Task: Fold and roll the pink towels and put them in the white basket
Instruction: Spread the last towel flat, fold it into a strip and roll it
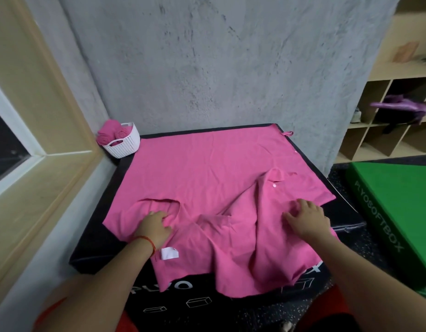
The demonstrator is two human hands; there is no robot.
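Observation:
A large pink towel (207, 168) lies spread over a black padded box (94, 250), flat at the back and rumpled at the near edge, where it hangs over the front. A white label (169, 254) shows on its near part. My left hand (154, 227) rests on the towel's near left, fingers curled into a fold. Over at the near right, my right hand (306, 219) presses flat on the cloth with fingers apart. A white basket (124, 142) stands at the box's far left corner with rolled pink towels (111, 133) inside.
A grey wall rises right behind the box. A window frame (39, 130) runs along the left. To the right lie a green soft box (393, 212) on the floor and wooden cubby shelves (393, 130) holding a purple item (402, 106).

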